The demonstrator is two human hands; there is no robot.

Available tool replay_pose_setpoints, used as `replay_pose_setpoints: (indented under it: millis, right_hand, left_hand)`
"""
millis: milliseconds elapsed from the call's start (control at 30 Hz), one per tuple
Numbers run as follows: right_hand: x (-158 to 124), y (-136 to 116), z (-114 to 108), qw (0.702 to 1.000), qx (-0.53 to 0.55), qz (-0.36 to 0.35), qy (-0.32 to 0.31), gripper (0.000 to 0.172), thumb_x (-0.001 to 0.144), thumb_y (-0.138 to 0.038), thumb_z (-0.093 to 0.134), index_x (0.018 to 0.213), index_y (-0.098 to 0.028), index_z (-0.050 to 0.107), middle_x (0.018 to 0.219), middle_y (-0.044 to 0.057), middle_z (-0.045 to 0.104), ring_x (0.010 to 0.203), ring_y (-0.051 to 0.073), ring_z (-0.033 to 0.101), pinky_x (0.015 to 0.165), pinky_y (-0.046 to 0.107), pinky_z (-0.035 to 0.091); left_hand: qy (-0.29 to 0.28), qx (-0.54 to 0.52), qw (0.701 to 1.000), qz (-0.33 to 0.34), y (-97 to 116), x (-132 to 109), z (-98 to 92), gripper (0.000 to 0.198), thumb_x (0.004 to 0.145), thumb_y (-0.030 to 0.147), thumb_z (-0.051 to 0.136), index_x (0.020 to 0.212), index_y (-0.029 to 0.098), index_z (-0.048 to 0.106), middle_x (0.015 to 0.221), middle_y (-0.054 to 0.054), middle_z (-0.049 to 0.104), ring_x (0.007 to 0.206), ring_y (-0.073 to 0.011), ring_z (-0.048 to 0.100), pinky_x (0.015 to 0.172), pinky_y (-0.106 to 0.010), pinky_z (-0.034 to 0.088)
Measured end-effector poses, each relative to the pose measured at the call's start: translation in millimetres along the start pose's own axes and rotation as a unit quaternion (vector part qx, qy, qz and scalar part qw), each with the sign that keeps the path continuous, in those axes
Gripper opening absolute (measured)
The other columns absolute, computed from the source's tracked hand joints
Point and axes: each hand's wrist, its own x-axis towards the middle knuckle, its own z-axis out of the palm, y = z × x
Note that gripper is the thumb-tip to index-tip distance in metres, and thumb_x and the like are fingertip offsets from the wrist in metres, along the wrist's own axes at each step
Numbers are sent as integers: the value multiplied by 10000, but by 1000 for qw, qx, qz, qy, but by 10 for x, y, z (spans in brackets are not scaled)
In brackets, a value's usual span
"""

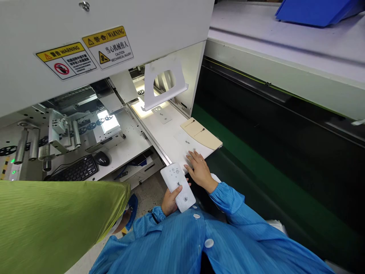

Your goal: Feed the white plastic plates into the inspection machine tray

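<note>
My left hand (pixel 170 199) grips a white phone-shaped panel (pixel 182 190) with rounded corners, thumb on top and fingers beneath. Small printed rings and dark marks show on its upper face; whether it is one piece or a stack, I cannot tell. My right hand (pixel 200 170) is open, fingers spread, palm down at the near edge of a white platform (pixel 173 141). Just beyond its fingertips lies a faint clear sheet (pixel 186 142) with small dark marks. Farther up the platform is a phone-shaped sheet (pixel 164 115).
A beige plate (pixel 201 133) lies on the platform's right side. Overhead is the machine housing (pixel 137 23) with warning labels; a white bracket (pixel 165 85) hangs below it. Left are rollers (pixel 34 142), a keyboard (pixel 76 169) and a mouse (pixel 102 158). A person's green garment (pixel 57 220) is close by.
</note>
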Motion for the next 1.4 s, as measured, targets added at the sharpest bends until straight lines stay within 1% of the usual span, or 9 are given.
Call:
replay_pose_setpoints:
  millis: [67,167,267,400,667,800,1133,1233,1400]
  right_hand:
    - [-153,-39,-15,997,68,-2,31,374,914,-363,388,1178,-162,560,1310,104,509,1269,247,386,1055,448,320]
    - [-422,-95,-14,987,152,3,58,331,910,-373,401,1106,-192,597,1179,108,589,1129,235,508,965,446,420]
    - [-666,-129,-2,979,190,13,66,302,907,-372,419,1061,-198,612,1115,103,616,1067,228,543,931,442,447]
    - [-874,-142,-22,978,195,35,67,306,905,-373,422,1082,-192,593,1111,99,619,1066,224,546,935,429,448]
    - [-1106,-209,-104,975,207,71,45,364,890,-407,425,1165,-189,526,1112,104,609,1028,237,564,882,425,481]
    - [-1238,-230,-135,970,218,98,37,407,883,-411,436,1206,-169,487,1087,116,608,936,226,588,823,405,503]
    - [-1587,-225,-281,962,226,149,13,433,873,-446,437,1212,-182,486,1060,97,640,897,229,618,772,381,512]
    - [-1698,-202,-298,960,228,162,17,436,872,-456,437,1208,-183,489,976,79,657,829,217,625,729,362,517]
    - [-1851,-151,-304,960,221,169,34,427,877,-450,427,1208,-194,512,772,31,644,679,192,611,626,321,515]
  left_hand:
    - [8,-24,1000,-3,-12,3,-8,620,604,306,747,1169,122,569,1029,-150,688,1124,-356,546,988,-510,377]
    - [51,-54,997,-8,-54,29,-46,629,553,288,744,1135,111,585,994,-142,699,1119,-365,546,997,-507,378]
    - [80,-59,995,-20,-100,47,-82,590,556,279,719,1102,94,593,1024,-149,689,1140,-363,531,1009,-493,374]
    - [91,-50,994,-23,-137,11,-66,565,572,272,721,1089,85,590,1019,-156,691,1140,-357,532,999,-484,386]
    - [47,-12,999,-3,-202,-151,56,642,494,326,812,1060,92,620,933,-143,714,1046,-349,594,980,-492,393]
    - [19,4,1000,5,-249,-242,101,620,521,331,811,1065,97,629,967,-152,707,1049,-346,593,969,-488,402]
    - [-10,36,999,2,-487,-383,166,628,505,339,830,1059,109,642,980,-155,704,1022,-336,607,976,-505,387]
    - [-22,44,999,6,-565,-418,181,629,505,347,831,1060,116,644,984,-150,704,1011,-336,611,965,-509,396]
    - [-31,50,998,7,-628,-502,245,712,499,344,835,1137,127,605,1033,-159,688,1040,-346,594,975,-520,383]
